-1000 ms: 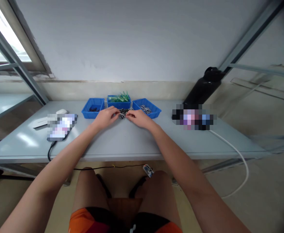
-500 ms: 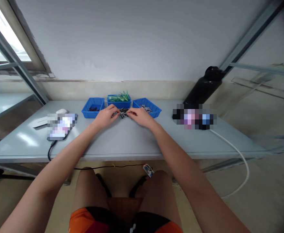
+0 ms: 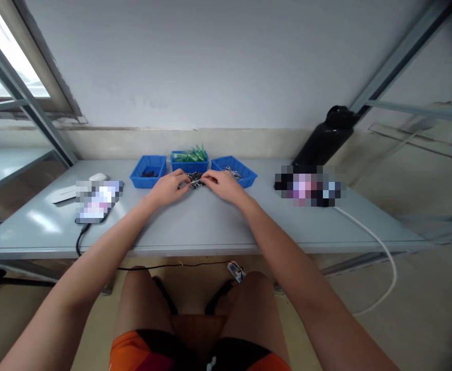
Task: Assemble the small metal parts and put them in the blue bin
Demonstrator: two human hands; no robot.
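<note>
My left hand [image 3: 171, 186] and my right hand [image 3: 223, 184] meet over the table, a small gap apart, with their fingertips pinched. Between them runs a thin silvery stick-like piece [image 3: 195, 181], one end in each pinch; it is too small to name more exactly. Just behind it lies a pile of small dark and silvery pieces [image 3: 198, 176], partly covered by my fingers. Around the pile stand three blue bins: the left bin [image 3: 142, 183] has dark bits, the middle bin [image 3: 189, 167] green slender pieces, and the right bin [image 3: 250, 178] silvery slender pieces.
On the left are a phone [image 3: 98, 203] with a black cable and a white earphone case [image 3: 98, 177]. A black bottle [image 3: 324, 136] stands at the right, behind blurred devices [image 3: 307, 188] with a white cable [image 3: 380, 242]. The wall [image 3: 210, 67] rises behind the table.
My left hand has dropped very slightly, and the thin silvery piece now slants, its left end lower. My right hand has barely moved. The bins stay in place.
</note>
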